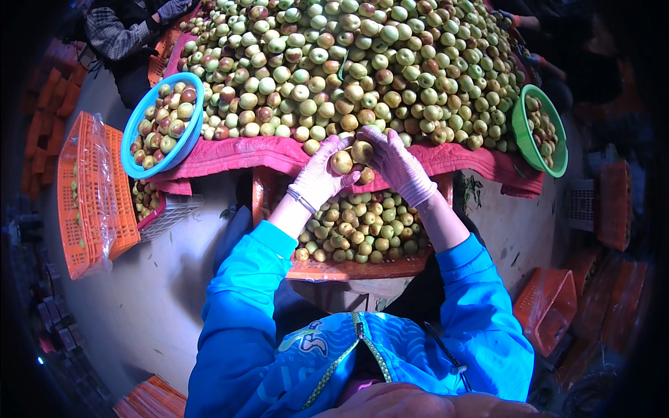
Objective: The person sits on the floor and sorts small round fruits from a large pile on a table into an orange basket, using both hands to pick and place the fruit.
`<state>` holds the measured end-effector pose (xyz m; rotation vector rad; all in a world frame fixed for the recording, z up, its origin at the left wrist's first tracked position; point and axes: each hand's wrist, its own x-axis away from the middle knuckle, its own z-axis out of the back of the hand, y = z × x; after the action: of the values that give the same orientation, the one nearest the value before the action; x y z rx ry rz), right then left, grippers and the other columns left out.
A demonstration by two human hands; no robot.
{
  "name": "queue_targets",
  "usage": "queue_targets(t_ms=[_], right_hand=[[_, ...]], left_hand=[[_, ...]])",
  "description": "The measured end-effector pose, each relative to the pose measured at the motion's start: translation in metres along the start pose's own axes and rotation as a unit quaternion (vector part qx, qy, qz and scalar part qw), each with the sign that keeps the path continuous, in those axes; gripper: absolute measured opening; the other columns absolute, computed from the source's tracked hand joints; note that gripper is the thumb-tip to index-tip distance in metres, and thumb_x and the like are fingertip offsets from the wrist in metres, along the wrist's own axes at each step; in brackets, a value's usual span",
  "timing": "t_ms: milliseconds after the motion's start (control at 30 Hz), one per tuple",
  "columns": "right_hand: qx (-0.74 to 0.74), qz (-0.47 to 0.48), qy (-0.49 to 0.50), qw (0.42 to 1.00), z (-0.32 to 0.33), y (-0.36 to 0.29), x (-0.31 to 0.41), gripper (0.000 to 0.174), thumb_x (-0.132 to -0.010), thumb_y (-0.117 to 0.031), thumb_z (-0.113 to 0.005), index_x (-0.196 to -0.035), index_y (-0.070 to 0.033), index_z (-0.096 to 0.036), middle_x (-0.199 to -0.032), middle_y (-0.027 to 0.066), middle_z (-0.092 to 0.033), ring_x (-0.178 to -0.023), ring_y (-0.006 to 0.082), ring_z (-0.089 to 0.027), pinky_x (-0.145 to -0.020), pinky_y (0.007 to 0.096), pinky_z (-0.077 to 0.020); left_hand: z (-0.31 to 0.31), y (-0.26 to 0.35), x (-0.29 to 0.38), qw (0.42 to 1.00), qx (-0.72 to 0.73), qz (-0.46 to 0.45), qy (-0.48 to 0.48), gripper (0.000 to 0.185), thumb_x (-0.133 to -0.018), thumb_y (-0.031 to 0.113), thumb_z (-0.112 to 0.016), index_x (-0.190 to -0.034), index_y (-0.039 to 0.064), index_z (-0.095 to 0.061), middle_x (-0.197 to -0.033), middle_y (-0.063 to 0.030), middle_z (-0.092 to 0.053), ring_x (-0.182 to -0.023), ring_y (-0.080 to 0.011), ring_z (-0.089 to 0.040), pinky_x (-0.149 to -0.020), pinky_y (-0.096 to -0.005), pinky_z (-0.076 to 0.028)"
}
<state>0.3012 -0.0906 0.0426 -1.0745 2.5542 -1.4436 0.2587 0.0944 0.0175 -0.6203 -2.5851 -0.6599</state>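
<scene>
My left hand (325,168), in a pale striped glove, curls around a yellow-green jujube (341,162) with its thumb below. A browner jujube (361,151) sits against that fruit, between my two hands. My right hand (395,163), gloved likewise, arches its fingers above and beside the browner fruit; whether it grips it is hidden. Just under them shows another jujube (366,175). Both hands are at the near edge of a large jujube heap (334,68) on a red padded cloth (251,154). Below my wrists, an orange crate (355,269) holds many more jujubes.
A blue basket (196,125) of redder jujubes stands at the cloth's left corner, a green basket (558,137) at its right. Stacked orange crates (117,183) flank the left; another orange crate (546,308) lies right. Other people's gloved hands (175,9) are at the heap's far sides.
</scene>
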Motion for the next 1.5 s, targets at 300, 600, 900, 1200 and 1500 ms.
queue_targets(t_ms=[300, 600, 900, 1200, 1500], right_hand=[[0.408, 0.155, -0.020, 0.900, 0.004, 0.010, 0.001, 0.049, -0.080, 0.001, -0.064, -0.127, -0.005, -0.052, -0.127, 0.0098, -0.053, -0.118, 0.0214, -0.050, -0.101, 0.0316, -0.0401], [0.474, 0.214, 0.058, 0.852, 0.029, 0.009, -0.007, 0.035, -0.078, -0.001, -0.060, -0.113, 0.000, -0.055, -0.108, 0.0078, -0.058, -0.100, 0.0162, -0.055, -0.092, 0.0285, -0.0433], [0.430, 0.177, 0.043, 0.884, 0.068, 0.024, -0.024, 0.030, -0.078, -0.001, -0.058, -0.107, -0.001, -0.057, -0.100, 0.0039, -0.056, -0.095, 0.0130, -0.053, -0.090, 0.0265, -0.0429], [0.302, 0.150, 0.022, 0.941, 0.036, 0.042, -0.017, 0.037, -0.082, 0.000, -0.061, -0.119, 0.001, -0.054, -0.110, 0.0032, -0.056, -0.099, 0.0112, -0.053, -0.091, 0.0241, -0.0415], [0.606, 0.419, -0.033, 0.676, -0.064, 0.015, 0.059, 0.061, -0.071, -0.003, -0.073, -0.128, -0.006, -0.052, -0.108, 0.0109, -0.064, -0.094, 0.0247, -0.063, -0.083, 0.0335, -0.0499]], left_hand=[[0.016, -0.019, -0.012, 0.997, -0.019, -0.037, -0.072, 0.030, -0.096, 0.027, -0.053, -0.122, 0.013, -0.054, -0.115, -0.0054, -0.060, -0.098, -0.0183, -0.060, -0.072, -0.0299, -0.056], [0.005, 0.054, 0.036, 0.983, -0.042, -0.177, 0.039, 0.033, -0.091, 0.039, -0.058, -0.100, 0.008, -0.054, -0.073, -0.0054, -0.059, -0.048, -0.0112, -0.053, -0.033, -0.0195, -0.033], [0.154, 0.238, 0.329, 0.752, 0.248, -0.555, 0.254, 0.037, -0.091, 0.039, -0.054, -0.106, 0.006, -0.050, -0.098, -0.0154, -0.055, -0.076, -0.0267, -0.055, -0.068, -0.0379, -0.056], [0.088, 0.275, 0.376, 0.735, -0.072, -0.634, 0.229, 0.079, -0.086, 0.035, -0.065, -0.147, 0.011, -0.022, -0.144, -0.0233, -0.029, -0.132, -0.0374, -0.035, -0.106, -0.0474, -0.036], [-0.006, -0.023, 0.121, 0.974, -0.216, -0.074, 0.007, 0.050, -0.094, 0.029, -0.056, -0.137, 0.010, -0.040, -0.120, -0.0087, -0.055, -0.100, -0.0215, -0.060, -0.083, -0.0364, -0.053]])
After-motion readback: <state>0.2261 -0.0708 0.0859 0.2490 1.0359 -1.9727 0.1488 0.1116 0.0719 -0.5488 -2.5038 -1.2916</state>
